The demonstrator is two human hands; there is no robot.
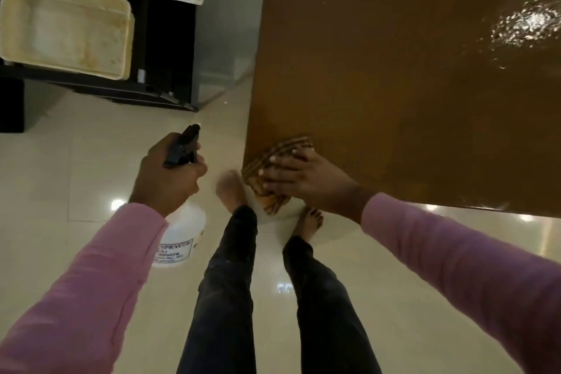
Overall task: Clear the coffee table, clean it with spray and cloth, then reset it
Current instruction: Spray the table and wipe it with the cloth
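The brown coffee table (409, 85) fills the upper right, its top glossy with wet patches of spray toward the far side. A brown striped cloth (267, 161) lies over the table's near left corner and hangs partly off the edge. My right hand (300, 176) presses flat on the cloth with straight fingers. My left hand (168, 173) grips the black trigger head of a white spray bottle (182, 234), held over the floor to the left of the table.
A cream plastic tray (63, 27) sits on a dark low shelf (164, 48) at the upper left, under a pale surface. Glossy white floor tiles (91, 146) lie between shelf and table. My bare feet and dark trousers stand at the table's corner.
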